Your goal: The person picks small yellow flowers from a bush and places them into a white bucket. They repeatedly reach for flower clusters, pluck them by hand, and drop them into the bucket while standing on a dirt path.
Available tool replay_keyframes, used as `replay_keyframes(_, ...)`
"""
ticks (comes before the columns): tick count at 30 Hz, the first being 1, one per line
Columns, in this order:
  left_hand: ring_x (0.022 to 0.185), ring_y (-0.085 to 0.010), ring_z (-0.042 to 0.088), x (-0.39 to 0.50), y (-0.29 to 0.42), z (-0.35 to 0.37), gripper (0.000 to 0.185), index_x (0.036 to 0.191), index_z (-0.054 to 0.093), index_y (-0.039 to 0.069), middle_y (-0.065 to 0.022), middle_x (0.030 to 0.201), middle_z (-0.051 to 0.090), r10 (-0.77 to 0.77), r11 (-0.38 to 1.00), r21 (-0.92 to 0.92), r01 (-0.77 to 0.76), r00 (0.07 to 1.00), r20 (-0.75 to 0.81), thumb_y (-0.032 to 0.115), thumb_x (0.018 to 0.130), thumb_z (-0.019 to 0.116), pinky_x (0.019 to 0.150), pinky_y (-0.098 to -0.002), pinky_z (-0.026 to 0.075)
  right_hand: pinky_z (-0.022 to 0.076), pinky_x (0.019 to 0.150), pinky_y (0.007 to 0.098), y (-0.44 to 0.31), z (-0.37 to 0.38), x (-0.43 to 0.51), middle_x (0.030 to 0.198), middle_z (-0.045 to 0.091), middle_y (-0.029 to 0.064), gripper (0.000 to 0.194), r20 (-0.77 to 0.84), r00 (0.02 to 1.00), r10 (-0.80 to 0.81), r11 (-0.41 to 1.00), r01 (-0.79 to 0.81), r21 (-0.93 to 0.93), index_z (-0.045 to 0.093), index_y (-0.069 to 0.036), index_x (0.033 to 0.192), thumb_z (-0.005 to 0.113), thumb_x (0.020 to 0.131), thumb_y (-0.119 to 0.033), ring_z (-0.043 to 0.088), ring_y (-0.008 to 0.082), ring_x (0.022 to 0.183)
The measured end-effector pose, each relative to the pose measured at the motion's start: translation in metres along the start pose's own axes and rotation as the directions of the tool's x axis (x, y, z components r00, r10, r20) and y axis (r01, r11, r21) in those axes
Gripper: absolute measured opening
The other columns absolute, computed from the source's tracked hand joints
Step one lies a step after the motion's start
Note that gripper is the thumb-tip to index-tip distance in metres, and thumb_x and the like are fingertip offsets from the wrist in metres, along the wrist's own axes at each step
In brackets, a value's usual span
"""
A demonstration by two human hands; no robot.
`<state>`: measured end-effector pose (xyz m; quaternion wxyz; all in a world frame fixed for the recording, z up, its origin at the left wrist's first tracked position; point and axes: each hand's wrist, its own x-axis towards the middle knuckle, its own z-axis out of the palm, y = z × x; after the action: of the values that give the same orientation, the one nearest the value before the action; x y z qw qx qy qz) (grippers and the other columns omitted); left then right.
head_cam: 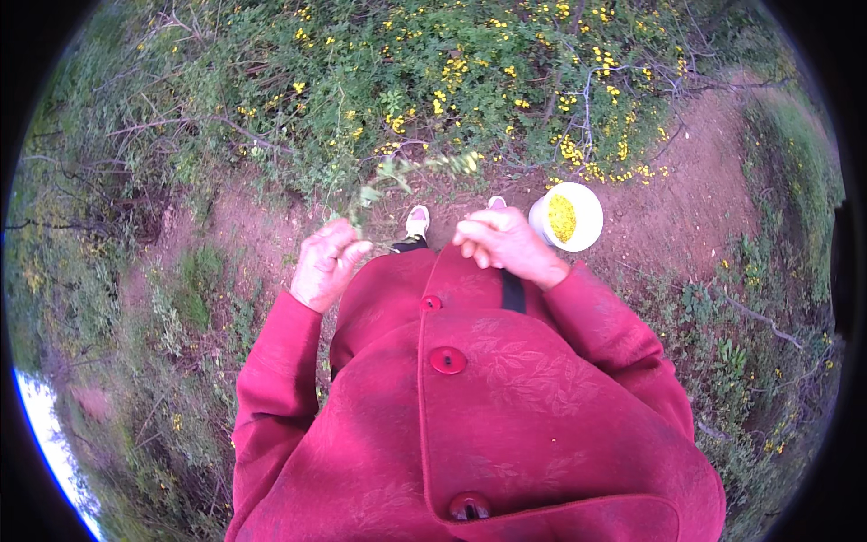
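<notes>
My left hand (326, 263) pinches the lower end of a leafy green sprig (368, 196). The sprig bends up and to the right, blurred towards a pale yellow-green tip. Across from it, over the front of my red coat, my right hand (504, 240) has its fingers curled in near the thumb. Whether anything small is between those fingertips is hidden. A white plastic bucket (590, 215) stands on the soil just beyond my right hand. Yellow flowers (561, 218) lie inside it.
Thorny-looking shrubs (460, 74) with yellow flowers fill the ground ahead, with bare grey branches (588, 101) sticking out at the right. Reddish soil (684, 196) runs between bushes. My shoe (418, 221) stands at the shrub's edge. Low plants (196, 291) grow on the left.
</notes>
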<state>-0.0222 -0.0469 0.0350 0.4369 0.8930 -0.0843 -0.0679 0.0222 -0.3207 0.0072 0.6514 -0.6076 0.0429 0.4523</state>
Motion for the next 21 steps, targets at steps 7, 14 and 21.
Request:
replay_keyframes(7,0.061,-0.0077,0.035,-0.029,-0.049,-0.087,0.020,0.077,0.049,0.007,0.0011,0.070,0.044,-0.278,0.796,-0.594,-0.118,0.800,-0.531,0.017,0.094,0.049,0.065,-0.0255,0.038,0.0473,0.052,0.0215,0.091,-0.154,-0.043,0.080,0.060,0.0048,0.023,-0.555,0.828,-0.082,0.995,0.040,-0.087,0.059,-0.001,0.106,0.054,0.089,-0.015,0.058,0.0102,0.063)
replay_keyframes(14,0.060,-0.0092,0.035,-0.043,-0.063,-0.126,0.024,0.078,0.048,0.009,0.0016,0.068,0.037,-0.434,0.539,-0.752,-0.381,0.639,-0.635,0.027,0.094,0.050,0.093,-0.0398,0.041,0.0484,0.079,0.0407,0.180,-0.262,-0.092,0.095,0.062,0.0208,0.035,-0.645,0.732,-0.221,0.589,-0.426,-0.686,0.055,0.004,0.110,0.062,0.082,-0.016,0.060,0.0351,0.090)
replay_keyframes(21,0.059,-0.0093,0.035,-0.070,-0.081,-0.133,0.024,0.079,0.049,0.008,0.0016,0.068,0.038,-0.521,0.494,-0.756,-0.430,0.549,-0.653,0.027,0.093,0.051,0.091,-0.0379,0.043,0.0513,0.058,0.0308,0.173,-0.185,-0.058,0.080,0.066,0.0145,0.022,-0.401,0.916,-0.009,0.806,-0.231,-0.545,0.062,0.001,0.102,0.058,0.084,-0.012,0.064,0.0173,0.061)
